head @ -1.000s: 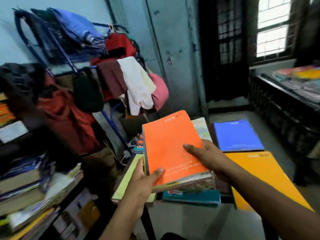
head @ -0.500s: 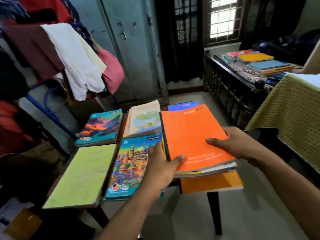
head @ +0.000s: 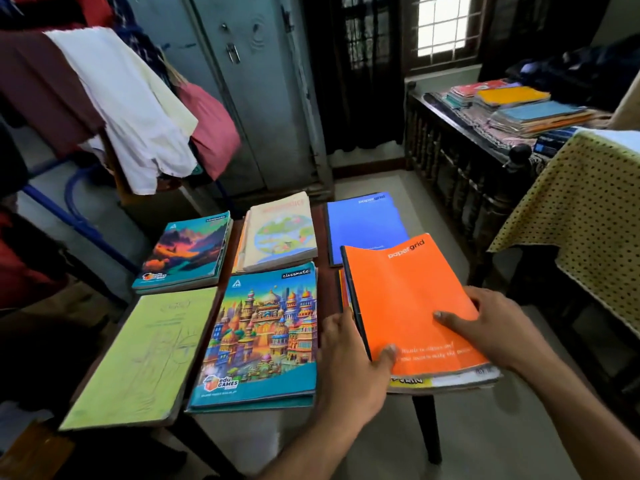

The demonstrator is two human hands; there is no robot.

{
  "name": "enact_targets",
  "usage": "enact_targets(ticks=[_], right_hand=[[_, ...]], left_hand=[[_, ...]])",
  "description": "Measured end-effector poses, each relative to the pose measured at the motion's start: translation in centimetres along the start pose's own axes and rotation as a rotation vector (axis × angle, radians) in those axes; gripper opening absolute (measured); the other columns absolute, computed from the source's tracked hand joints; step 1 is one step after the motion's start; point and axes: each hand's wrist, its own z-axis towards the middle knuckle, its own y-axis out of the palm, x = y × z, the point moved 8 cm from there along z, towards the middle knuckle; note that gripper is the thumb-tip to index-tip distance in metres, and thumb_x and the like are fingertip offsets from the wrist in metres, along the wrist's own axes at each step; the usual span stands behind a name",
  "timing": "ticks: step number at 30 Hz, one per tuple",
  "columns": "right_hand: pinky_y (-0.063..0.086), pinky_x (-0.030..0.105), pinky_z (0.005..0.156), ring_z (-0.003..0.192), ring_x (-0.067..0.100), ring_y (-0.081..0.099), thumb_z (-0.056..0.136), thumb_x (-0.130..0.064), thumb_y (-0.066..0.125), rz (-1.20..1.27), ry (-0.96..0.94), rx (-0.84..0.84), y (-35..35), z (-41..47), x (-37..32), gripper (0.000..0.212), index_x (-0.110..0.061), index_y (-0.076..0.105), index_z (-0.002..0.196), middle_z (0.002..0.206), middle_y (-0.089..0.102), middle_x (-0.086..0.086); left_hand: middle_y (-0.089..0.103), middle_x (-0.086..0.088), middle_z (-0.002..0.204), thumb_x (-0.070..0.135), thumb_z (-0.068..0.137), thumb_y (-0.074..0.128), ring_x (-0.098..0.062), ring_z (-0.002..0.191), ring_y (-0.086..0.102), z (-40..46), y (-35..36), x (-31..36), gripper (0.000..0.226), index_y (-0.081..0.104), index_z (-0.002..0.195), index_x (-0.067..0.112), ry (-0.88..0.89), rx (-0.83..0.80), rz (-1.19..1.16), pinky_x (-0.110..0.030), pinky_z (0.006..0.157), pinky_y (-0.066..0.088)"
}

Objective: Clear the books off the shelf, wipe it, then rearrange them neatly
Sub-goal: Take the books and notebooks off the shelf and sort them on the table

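An orange notebook (head: 405,299) tops a small stack at the near right corner of a small dark table (head: 325,271). My left hand (head: 349,372) grips the stack's spine edge, thumb on the orange cover. My right hand (head: 495,334) holds its right side, fingers spread over the cover. Also on the table lie a blue notebook (head: 363,223), a city-picture notebook (head: 263,337), a pale globe-cover book (head: 280,233), a mountain-cover stack (head: 187,251) and a green notebook (head: 145,355).
Clothes (head: 121,109) hang on a rack at the left. A grey metal cupboard (head: 249,81) stands behind the table. At the right, a dark bench (head: 460,157) carries more books (head: 519,105), beside a dotted yellow cloth (head: 588,209).
The view swung right from the shelf to the table. Both hands carried the orange-topped stack rightwards and down onto the yellow book at the table's near right corner.
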Motion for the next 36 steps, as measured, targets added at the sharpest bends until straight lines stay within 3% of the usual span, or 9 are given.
enact_targets(ticks=[4,10,16,19,21,23,26,31,36], right_hand=[[0.038,0.021,0.064,0.082,0.005,0.057,0.085,-0.040,0.078,0.093,0.015,0.070,-0.2,-0.3,1.1,0.026,-0.035,0.060,0.102,0.093,0.057,-0.016],[0.050,0.031,0.065,0.082,0.013,0.069,0.085,-0.031,0.080,0.373,0.013,0.209,-1.8,0.4,-0.1,0.022,-0.034,0.067,0.102,0.098,0.070,-0.007],[0.048,0.027,0.060,0.074,0.015,0.068,0.086,-0.024,0.080,0.391,-0.088,0.298,-4.2,11.1,-5.4,0.020,-0.021,0.071,0.104,0.086,0.072,-0.001],[0.054,0.036,0.070,0.076,0.024,0.068,0.082,-0.019,0.082,0.350,-0.058,0.329,-2.2,17.5,-6.0,0.023,-0.015,0.074,0.104,0.089,0.074,0.007],[0.054,0.041,0.075,0.084,0.031,0.067,0.082,-0.022,0.081,0.268,0.010,0.322,1.4,20.4,-4.2,0.026,-0.012,0.073,0.105,0.098,0.074,0.013],[0.052,0.047,0.087,0.103,0.037,0.063,0.083,-0.034,0.078,0.138,0.129,0.305,4.8,21.9,-1.7,0.038,-0.013,0.068,0.113,0.111,0.066,0.018],[0.042,0.052,0.102,0.120,0.039,0.052,0.085,-0.039,0.076,0.021,0.137,0.359,5.7,22.7,-0.8,0.053,-0.014,0.061,0.128,0.125,0.059,0.016],[0.036,0.048,0.098,0.119,0.035,0.052,0.091,-0.030,0.071,-0.038,0.049,0.476,4.0,21.3,-2.9,0.042,-0.016,0.058,0.128,0.123,0.061,0.009],[0.043,0.037,0.086,0.106,0.036,0.061,0.090,-0.017,0.071,0.350,-0.030,0.567,1.6,19.6,-4.6,0.030,-0.008,0.064,0.116,0.112,0.067,0.015]], left_hand=[[0.016,0.014,0.158,0.039,0.097,0.064,-0.008,0.146,0.027,-0.6,0.1,1.3,0.083,0.010,0.159,0.032,0.043,0.019,-0.125,-0.035,0.121,0.032],[0.019,0.019,0.157,0.034,0.097,0.066,-0.001,0.144,0.026,1.2,-1.6,3.3,0.079,0.016,0.158,0.038,0.160,0.087,-0.242,-0.035,0.119,0.036],[0.050,0.005,0.142,0.029,0.090,0.074,-0.015,0.128,0.054,12.5,-4.4,4.0,0.065,0.040,0.146,0.028,0.078,0.141,-0.388,-0.041,0.108,0.047],[0.064,-0.004,0.125,0.019,0.085,0.079,-0.022,0.113,0.063,18.7,-4.9,3.6,0.046,0.054,0.124,0.022,0.058,0.052,-0.265,-0.038,0.097,0.052],[0.068,-0.010,0.123,0.016,0.085,0.078,-0.026,0.111,0.065,20.7,-3.6,2.5,0.041,0.061,0.122,0.016,0.060,-0.090,-0.094,-0.038,0.093,0.052],[0.066,-0.013,0.127,0.029,0.087,0.076,-0.030,0.115,0.063,21.5,-1.5,0.7,0.048,0.059,0.128,0.012,0.053,-0.189,0.127,-0.039,0.093,0.052],[0.056,-0.010,0.129,0.043,0.084,0.072,-0.033,0.120,0.058,22.0,0.4,-1.0,0.066,0.046,0.136,0.013,0.057,-0.101,0.294,-0.040,0.092,0.049],[0.046,-0.001,0.143,0.038,0.079,0.078,-0.021,0.130,0.049,21.6,-0.2,1.1,0.084,0.040,0.152,0.019,0.117,0.069,-0.014,-0.041,0.107,0.044],[0.064,0.010,0.126,0.024,0.087,0.077,-0.008,0.110,0.060,19.5,-5.7,3.7,0.051,0.061,0.135,0.027,0.074,0.293,-0.379,-0.033,0.098,0.051]])
